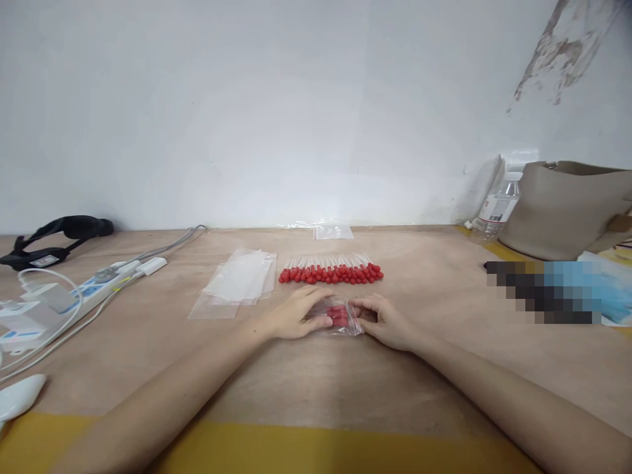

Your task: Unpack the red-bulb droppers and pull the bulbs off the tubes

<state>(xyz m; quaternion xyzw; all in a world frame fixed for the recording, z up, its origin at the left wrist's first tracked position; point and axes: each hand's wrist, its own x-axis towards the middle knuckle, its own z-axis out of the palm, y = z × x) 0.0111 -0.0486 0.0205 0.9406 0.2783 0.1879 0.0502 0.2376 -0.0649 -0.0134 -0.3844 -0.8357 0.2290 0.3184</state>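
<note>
While flat on table [296,395] | L hand [296,316] + R hand [385,320] pinch small bag [340,317] w/ red-tipped swabs.

Both forearms reach forward from the lower corners and converge toward the middle, bare to the elbow. The left hand [299,315] lies palm down, fingers curled inward, thumb pointing toward the other hand. The right hand [382,319] mirrors it, knuckles up, fingertips bent and pinched. The two hands sit close together, fingertips nearly meeting, wrists low.
</note>
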